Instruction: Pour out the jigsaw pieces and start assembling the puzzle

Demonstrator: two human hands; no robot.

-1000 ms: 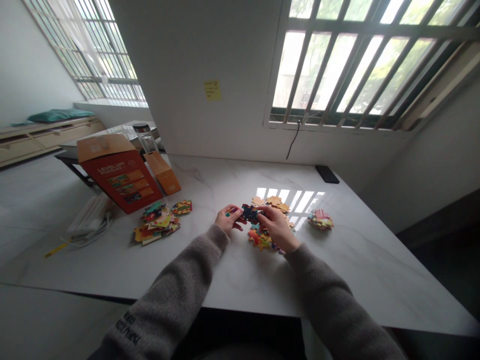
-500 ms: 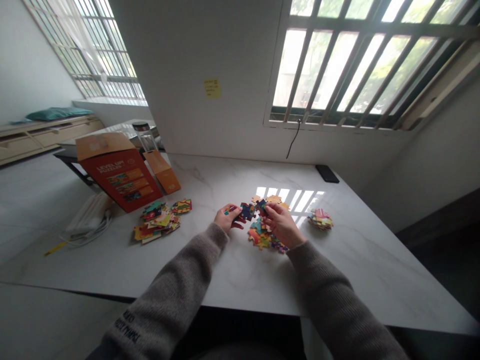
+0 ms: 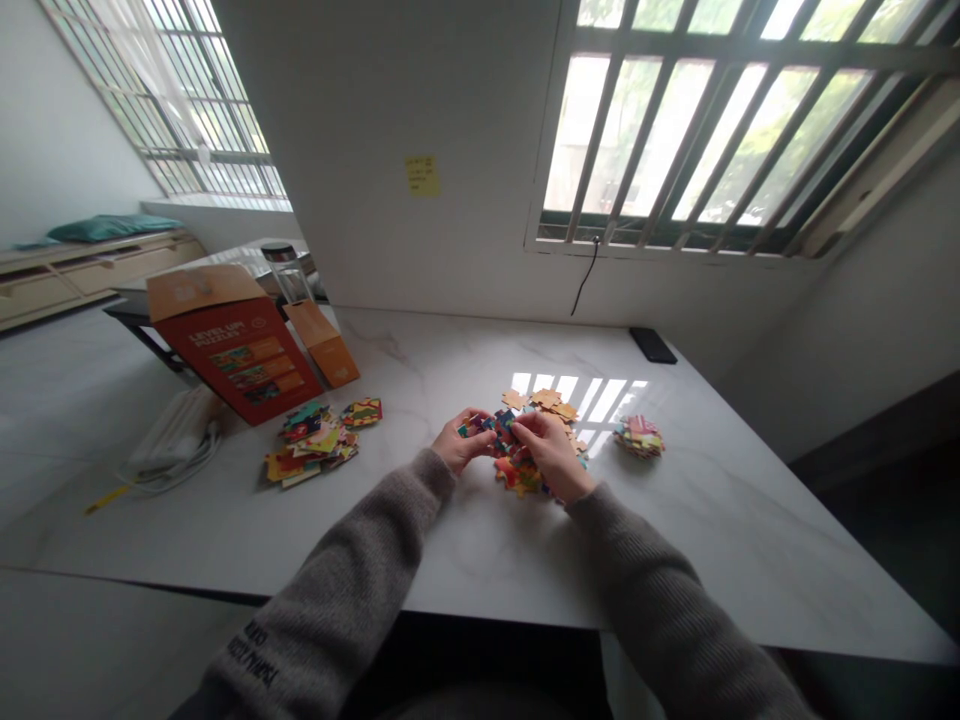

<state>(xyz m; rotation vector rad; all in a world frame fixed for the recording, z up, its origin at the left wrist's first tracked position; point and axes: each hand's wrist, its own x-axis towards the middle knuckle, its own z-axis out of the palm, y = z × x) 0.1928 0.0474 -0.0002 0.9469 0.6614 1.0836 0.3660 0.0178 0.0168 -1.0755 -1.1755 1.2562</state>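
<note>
White marbled desk (image 3: pixel 465 560) fills your view, pushed against a wall under a barred window (image 3: pixel 675 130). Your left hand (image 3: pixel 459 447) is curled closed, its fingertips pinching a cluster of puzzle pieces (image 3: pixel 493 424) held just above the middle of the desk. Your right hand (image 3: pixel 553 452) meets it from the other side, thumb and fingers closed on the same cluster, so you grip it between both hands.

Under and just beyond your right hand lies a loose heap of pieces (image 3: pixel 520 480). Several brown-backed pieces (image 3: pixel 549 401) lie face down at its far side, beside the bright patch of window light. Just to the right, apart from the heap, sits a small stack of pieces (image 3: pixel 639 438).

To your left, well apart, a wider spread of pieces (image 3: pixel 319 442) lies in front of a red-orange puzzle box (image 3: pixel 236 350) and a smaller orange box (image 3: pixel 328 347). Beyond these, near the desk's left edge, rest a white cable bundle (image 3: pixel 178 442) and a yellow pencil (image 3: pixel 105 498). A dark phone (image 3: pixel 654 346) lies at the far right, close to the wall.

Your open room is the broad strip of desk from your hands back to the near edge, and the stretch from the small stack out to the right edge.
</note>
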